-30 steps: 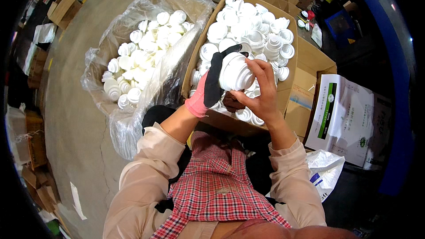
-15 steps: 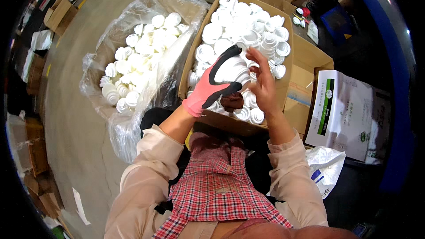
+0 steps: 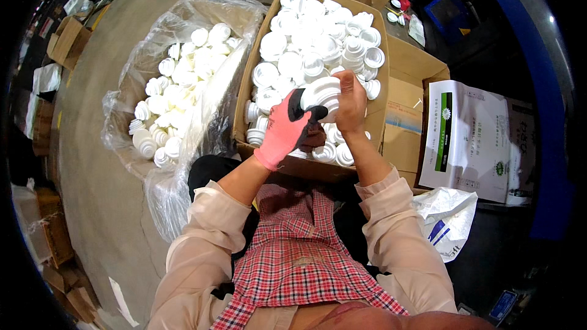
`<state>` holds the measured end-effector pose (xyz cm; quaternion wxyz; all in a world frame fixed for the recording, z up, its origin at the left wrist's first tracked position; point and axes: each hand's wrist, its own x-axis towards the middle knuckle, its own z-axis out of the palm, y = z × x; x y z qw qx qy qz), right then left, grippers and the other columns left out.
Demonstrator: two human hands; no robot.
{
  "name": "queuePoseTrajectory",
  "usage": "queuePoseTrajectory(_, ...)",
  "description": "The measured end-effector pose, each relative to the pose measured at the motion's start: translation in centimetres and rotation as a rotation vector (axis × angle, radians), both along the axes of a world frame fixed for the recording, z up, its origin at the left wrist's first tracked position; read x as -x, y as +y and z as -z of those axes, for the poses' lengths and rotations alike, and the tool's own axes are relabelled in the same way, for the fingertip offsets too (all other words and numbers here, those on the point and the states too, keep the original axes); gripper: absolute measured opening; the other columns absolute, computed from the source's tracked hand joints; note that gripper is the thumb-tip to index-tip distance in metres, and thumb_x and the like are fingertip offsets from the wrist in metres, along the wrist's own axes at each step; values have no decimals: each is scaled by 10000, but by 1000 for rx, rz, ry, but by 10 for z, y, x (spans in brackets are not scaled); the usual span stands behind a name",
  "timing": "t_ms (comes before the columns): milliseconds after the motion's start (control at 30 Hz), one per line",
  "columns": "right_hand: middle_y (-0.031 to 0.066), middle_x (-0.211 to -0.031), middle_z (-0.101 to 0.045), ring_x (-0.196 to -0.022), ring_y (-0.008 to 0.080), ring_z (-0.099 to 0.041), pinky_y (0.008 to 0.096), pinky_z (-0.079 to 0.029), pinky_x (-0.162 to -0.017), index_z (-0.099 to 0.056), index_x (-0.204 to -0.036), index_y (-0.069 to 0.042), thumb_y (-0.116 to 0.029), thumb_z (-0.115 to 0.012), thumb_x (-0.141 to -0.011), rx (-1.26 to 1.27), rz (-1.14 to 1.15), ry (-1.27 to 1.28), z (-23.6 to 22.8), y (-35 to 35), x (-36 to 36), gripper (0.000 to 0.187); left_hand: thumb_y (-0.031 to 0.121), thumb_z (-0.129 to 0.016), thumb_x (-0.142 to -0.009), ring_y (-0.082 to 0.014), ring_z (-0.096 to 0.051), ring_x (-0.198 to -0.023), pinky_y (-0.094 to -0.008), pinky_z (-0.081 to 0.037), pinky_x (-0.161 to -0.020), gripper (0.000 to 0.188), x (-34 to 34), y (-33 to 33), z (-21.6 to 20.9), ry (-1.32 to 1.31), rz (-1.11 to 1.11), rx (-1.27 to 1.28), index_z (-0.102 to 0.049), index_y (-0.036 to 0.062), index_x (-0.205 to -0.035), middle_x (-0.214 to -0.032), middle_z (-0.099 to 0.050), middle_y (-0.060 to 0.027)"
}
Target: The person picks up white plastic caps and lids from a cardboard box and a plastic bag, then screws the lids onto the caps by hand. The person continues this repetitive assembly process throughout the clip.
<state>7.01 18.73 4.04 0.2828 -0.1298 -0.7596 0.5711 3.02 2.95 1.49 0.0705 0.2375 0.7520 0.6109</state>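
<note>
At 10 o'clock from the middle of the view, a box with a loose clear plastic liner (image 3: pixel 177 192) holds a heap of off-white stepped pieces (image 3: pixel 174 88); the liner sags toward the left forearm and could snag it if that arm swung wide. Just past 11, the left hand (image 3: pixel 285 127), in a pink and black glove, is partly closed, its fingers bent against the left side of a white stepped piece (image 3: pixel 321 94). That piece is held up near 12 o'clock, over a carton (image 3: pixel 377 113) heaped with similar white pieces (image 3: pixel 306 36). At 1 o'clock the bare right hand (image 3: pixel 350 105) is curled against the piece's right side; how its hidden fingers lie I cannot tell.

The round wall looks smooth, so a loose or uneven squeeze might let the piece slip, and among so many lookalikes it would be hard to pick out. The heap stands high, so a knock from a wrist could roll pieces over the rim, perhaps toward the printed white box (image 3: pixel 465 140) at 3 o'clock.
</note>
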Motion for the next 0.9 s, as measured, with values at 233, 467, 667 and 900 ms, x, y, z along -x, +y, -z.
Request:
queuePoseTrajectory(233,151,-1386,-448,-1252,281,-467,393,-377,-1056,-432,-1378,-35,-312,-821,-711,-77,-475,54,-8,4,-3,821,399,-473,-994,-187,-651,-984,-334,-561,-822,488,35,-17,-25,-879,376,-655,-544,-1,-1265,-1154,-636,-100)
queuePoseTrajectory(467,179,-1400,-437,-1300,330,-432,397,-372,-1062,-433,-1380,-28,-384,-847,-633,-500,-406,71,-8,0,-5,925,285,-558,-961,-173,-623,-1068,-304,-535,-848,421,39,-17,-11,-1012,342,-646,-538,28,-1294,-1204,-621,-72)
queuePoseTrajectory(667,148,-1312,-525,-1218,316,-514,385,-416,-1015,-516,-1299,-12,-319,-913,-528,-431,-421,79,-17,-4,-11,920,234,-595,-934,-144,-599,-1047,-282,-493,-885,414,28,-24,-33,-872,382,-560,-518,14,-1277,-1154,-611,-68)
queuePoseTrajectory(900,150,-1252,-539,-1175,319,-534,378,-441,-983,-531,-1255,-17,-320,-901,-530,-415,-363,86,-15,-11,-18,869,206,-589,-937,-171,-621,-1062,-296,-542,-835,463,28,-29,-29,-796,439,-523,-459,45,-1351,-1196,-593,-71)
